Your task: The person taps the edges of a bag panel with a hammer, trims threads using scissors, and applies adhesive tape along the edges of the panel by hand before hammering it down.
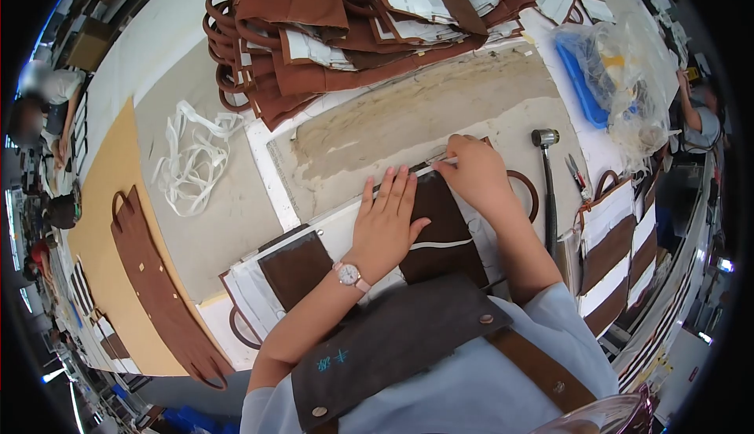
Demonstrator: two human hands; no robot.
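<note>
A bag panel lies in front of me, with dark brown pockets (297, 267) on a white lining and brown handles at its ends. My left hand (385, 226) rests flat on it, fingers stretched, partly over the larger brown pocket (441, 234). That pocket has a white strip (441, 244) across it. At the panel's far edge my right hand (477, 173) is closed, thumb and fingers pinching a thin pale strip along the edge. The fingers hide part of what they hold.
Brown bag pieces (314, 57) with handles are heaped at the back. A tangle of white tape (196, 155) lies left, beside a long brown piece (161, 285). On the right are a hammer (547, 183), small snips (577, 173), a blue tray (580, 80) and plastic bags (628, 88).
</note>
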